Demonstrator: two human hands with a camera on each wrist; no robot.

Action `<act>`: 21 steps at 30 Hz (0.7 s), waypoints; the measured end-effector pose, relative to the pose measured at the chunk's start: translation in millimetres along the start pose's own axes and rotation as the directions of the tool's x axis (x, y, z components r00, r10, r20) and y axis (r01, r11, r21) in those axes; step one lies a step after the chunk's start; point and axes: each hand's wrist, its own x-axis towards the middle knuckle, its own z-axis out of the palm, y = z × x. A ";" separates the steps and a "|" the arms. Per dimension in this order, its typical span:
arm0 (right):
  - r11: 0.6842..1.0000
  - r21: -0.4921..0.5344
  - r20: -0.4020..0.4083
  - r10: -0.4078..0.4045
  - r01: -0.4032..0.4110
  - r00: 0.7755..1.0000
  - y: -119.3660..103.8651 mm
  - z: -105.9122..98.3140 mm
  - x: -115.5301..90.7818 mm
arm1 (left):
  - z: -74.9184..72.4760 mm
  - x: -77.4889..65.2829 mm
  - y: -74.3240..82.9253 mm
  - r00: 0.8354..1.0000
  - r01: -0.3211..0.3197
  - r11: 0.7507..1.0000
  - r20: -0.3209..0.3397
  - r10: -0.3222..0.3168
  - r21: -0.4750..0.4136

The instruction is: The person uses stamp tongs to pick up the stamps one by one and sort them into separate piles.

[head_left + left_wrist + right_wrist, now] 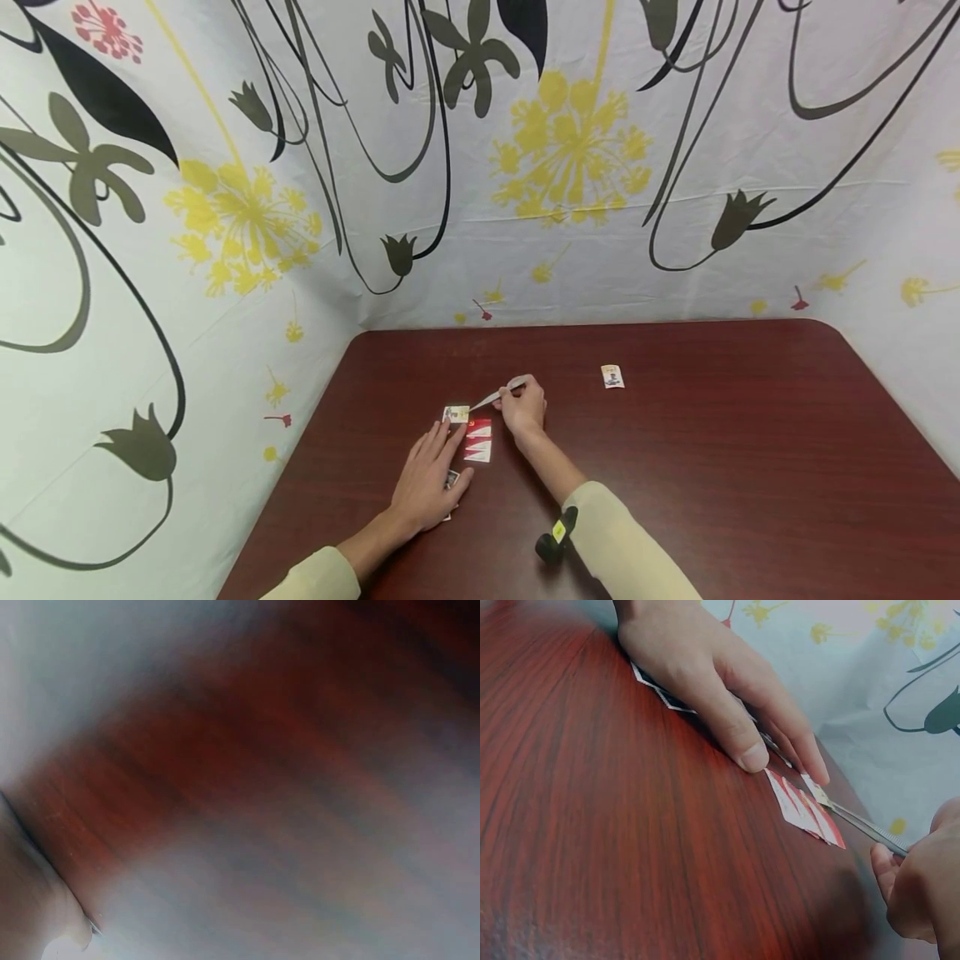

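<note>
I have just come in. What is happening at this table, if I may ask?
A person's right hand holds tweezers above the dark red table, with the tips at the edge of a small pale card; whether they grip it is too small to tell. The left hand lies over other cards, partly hiding them, its fingertips near the pale card. Red-and-white paper lies beside that hand, and a lone card lies apart, farther right.
</note>
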 end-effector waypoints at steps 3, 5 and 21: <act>1.000 0.019 -0.001 0.010 -0.010 1.000 1.6 0.5 -1.1 | 1.0 -0.1 -0.3 1.000 -0.003 1.000 0.000 0.003 0.003; 0.999 0.029 0.003 0.016 -0.016 1.000 1.8 0.4 -2.2 | 1.4 -0.3 -0.7 1.000 -0.002 1.000 0.002 0.002 0.008; 0.999 -0.006 0.019 -0.034 0.035 0.999 -2.9 -2.1 -2.3 | 1.9 -0.4 -1.2 1.000 -0.017 1.000 -0.019 0.017 -0.001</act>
